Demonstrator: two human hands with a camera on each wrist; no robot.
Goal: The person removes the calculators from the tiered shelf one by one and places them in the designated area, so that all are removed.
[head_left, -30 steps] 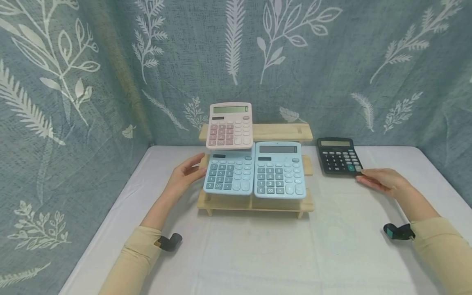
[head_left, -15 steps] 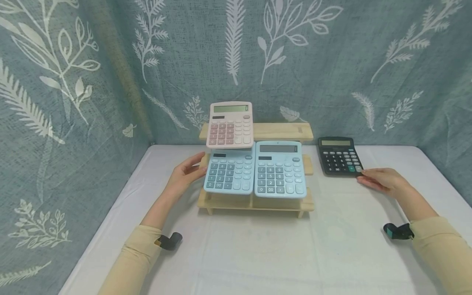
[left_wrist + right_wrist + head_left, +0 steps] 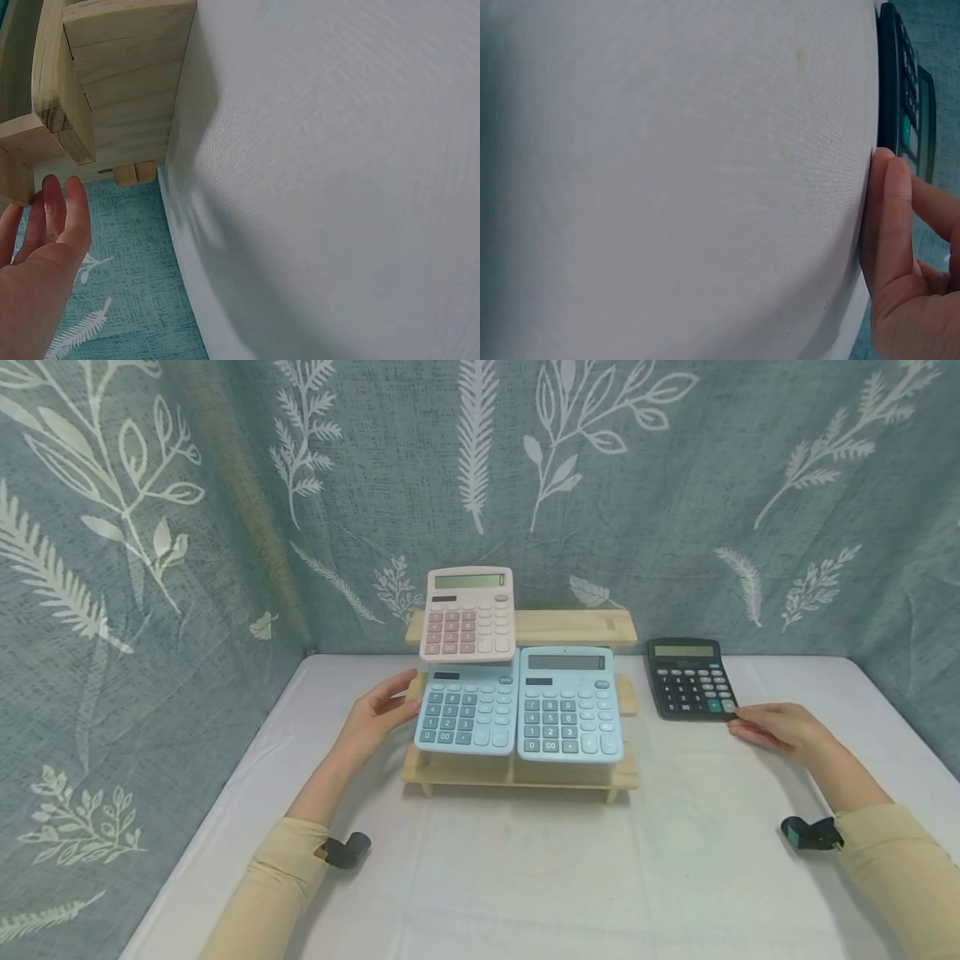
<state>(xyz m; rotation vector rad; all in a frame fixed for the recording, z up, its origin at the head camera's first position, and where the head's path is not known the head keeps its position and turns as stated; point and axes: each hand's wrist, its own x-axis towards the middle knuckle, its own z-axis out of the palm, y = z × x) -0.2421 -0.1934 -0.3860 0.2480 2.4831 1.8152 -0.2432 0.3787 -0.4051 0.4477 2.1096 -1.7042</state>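
A tiered wooden stand (image 3: 577, 628) bears three calculators: a pink one (image 3: 480, 602) on the top step, then a left blue calculator (image 3: 465, 714) and a right blue calculator (image 3: 570, 706) lower down. The pink one overlaps the left blue one's top. My left hand (image 3: 365, 720) is beside the stand's left side, fingers fairly straight, with fingertips right at a shelf end (image 3: 26, 142) in the left wrist view. My right hand (image 3: 783, 731) pinches the near right corner of a black calculator (image 3: 684, 681). In the right wrist view, the fingers (image 3: 896, 217) reach its edge close over the table.
White cloth covers the table (image 3: 525, 877). A grey-blue curtain (image 3: 375, 460) with white leaf prints hangs behind and at both sides. Each wrist wears a small dark camera, a left one (image 3: 347, 852) and a right one (image 3: 810, 832).
The black calculator has shifted very slightly to the right and toward me along with my right hand. My left hand, the stand and its calculators have stayed put.
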